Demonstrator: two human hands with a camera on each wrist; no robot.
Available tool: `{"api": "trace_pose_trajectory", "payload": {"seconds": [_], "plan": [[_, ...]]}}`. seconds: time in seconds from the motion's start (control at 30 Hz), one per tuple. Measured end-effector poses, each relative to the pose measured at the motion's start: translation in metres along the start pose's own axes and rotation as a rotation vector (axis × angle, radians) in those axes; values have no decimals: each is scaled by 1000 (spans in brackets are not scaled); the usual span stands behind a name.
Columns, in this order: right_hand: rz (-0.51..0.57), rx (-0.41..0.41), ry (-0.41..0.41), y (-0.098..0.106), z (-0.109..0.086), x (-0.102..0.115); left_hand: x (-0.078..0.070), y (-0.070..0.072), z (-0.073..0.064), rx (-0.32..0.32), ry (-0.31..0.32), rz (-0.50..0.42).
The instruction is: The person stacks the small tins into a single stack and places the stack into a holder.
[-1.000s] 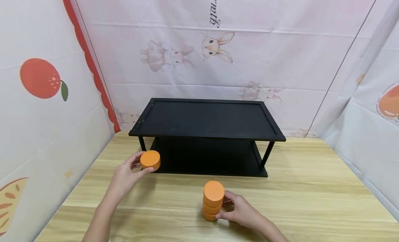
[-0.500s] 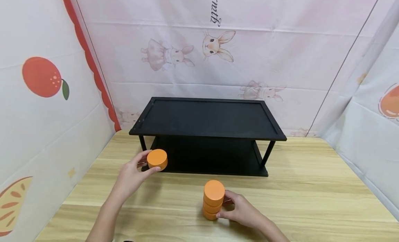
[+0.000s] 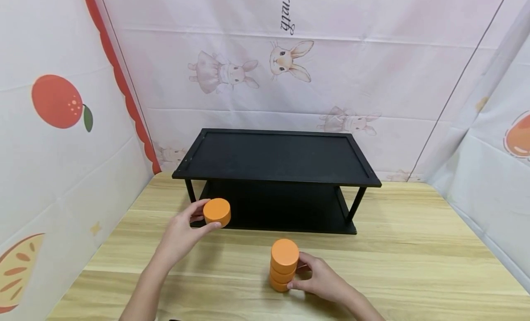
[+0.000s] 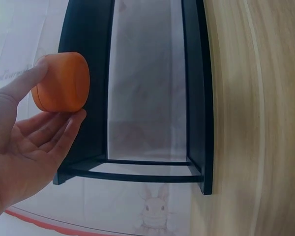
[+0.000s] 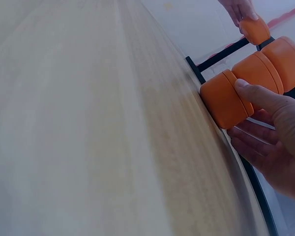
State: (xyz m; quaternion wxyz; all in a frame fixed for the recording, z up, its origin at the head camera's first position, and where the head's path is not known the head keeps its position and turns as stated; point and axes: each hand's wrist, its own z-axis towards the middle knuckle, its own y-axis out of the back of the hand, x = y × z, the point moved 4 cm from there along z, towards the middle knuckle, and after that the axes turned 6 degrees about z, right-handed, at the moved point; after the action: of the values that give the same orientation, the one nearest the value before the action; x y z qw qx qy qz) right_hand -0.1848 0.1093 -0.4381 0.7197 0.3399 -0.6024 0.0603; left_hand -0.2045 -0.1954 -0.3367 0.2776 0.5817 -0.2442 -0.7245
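My left hand (image 3: 180,231) grips a short round orange jar (image 3: 217,211) by its side, thumb on one side and fingers on the other. It is held up in front of the black shelf's left part, and the left wrist view shows a seam near its top. On the table stands an upright stack of three similar jars, right of centre. My right hand (image 3: 316,279) holds the lowest jar (image 5: 223,101) from the right, thumb near its seam. Above it sit the middle jar (image 5: 258,71) and the top jar (image 3: 285,254).
Behind both hands stands a two-level black shelf (image 3: 277,155) with thin posts, its upper board overhanging the lower board (image 3: 273,208). The wood-grain table (image 3: 414,247) extends to both sides. Printed cloth walls (image 3: 372,82) enclose the back and sides.
My left hand has carried its jar to the right along the shelf's front. My right hand and the stack have stayed in place.
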Motion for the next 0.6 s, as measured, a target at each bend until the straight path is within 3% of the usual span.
{"api": "trace_pose_trajectory", "payload": {"seconds": [0.6], "plan": [[-34,-4,23,0,0,0,-21,-7,-5,-5,-57,-9]]}}
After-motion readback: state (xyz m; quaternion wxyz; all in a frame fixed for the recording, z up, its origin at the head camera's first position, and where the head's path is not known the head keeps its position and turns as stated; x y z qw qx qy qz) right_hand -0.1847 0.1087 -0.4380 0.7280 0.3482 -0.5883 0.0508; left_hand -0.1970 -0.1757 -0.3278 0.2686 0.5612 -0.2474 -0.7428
